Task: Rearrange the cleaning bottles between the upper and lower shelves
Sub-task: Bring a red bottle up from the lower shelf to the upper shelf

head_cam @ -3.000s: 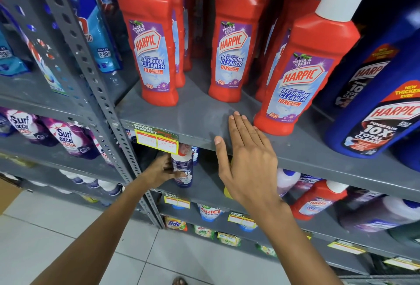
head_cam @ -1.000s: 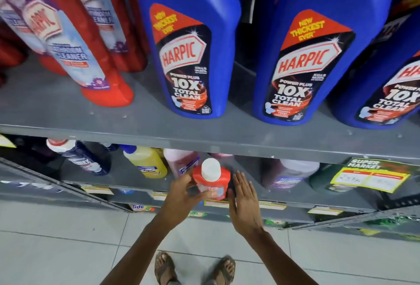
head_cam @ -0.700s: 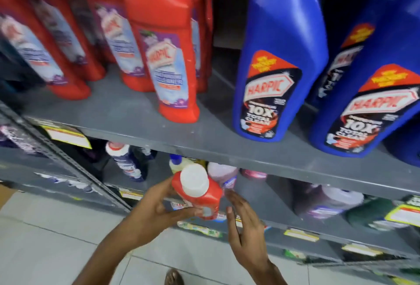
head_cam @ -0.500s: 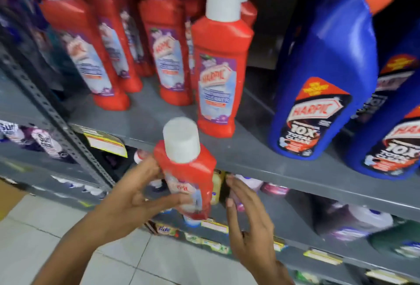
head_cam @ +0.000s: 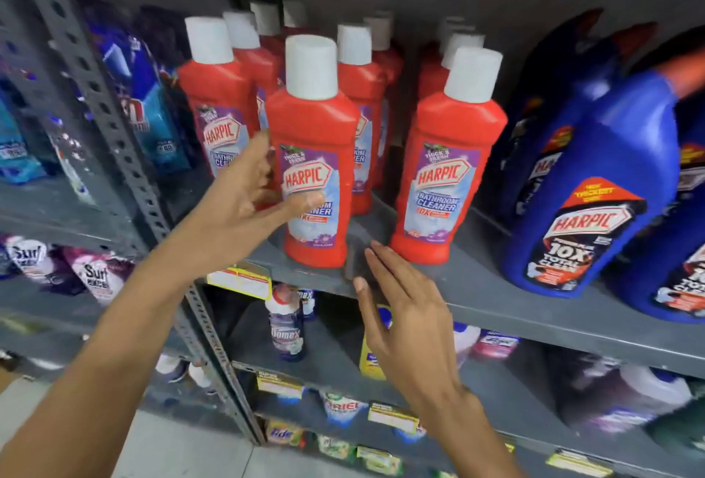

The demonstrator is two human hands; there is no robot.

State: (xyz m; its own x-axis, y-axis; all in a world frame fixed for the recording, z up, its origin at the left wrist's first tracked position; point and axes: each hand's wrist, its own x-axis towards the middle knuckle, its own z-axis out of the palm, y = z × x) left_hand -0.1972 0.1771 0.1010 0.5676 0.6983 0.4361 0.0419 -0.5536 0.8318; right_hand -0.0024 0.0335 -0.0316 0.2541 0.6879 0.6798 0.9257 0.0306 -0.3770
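Note:
A red Harpic bathroom cleaner bottle with a white cap stands upright at the front edge of the upper shelf. My left hand is wrapped around its left side, thumb across the purple label. My right hand hovers open with fingers spread just below and in front of the shelf edge, touching no bottle. Several more red Harpic bottles stand behind and beside the held one. On the lower shelf a Domex bottle and a yellow bottle show partly behind my right hand.
Large blue Harpic bottles fill the right of the upper shelf. A perforated grey upright divides this bay from detergent pouches on the left. Yellow price tags hang on the shelf edges. Tiled floor lies below.
The red bottle has come up from the lower shelf in my left hand and now stands on the upper shelf's front edge. My right hand followed it upward, still open.

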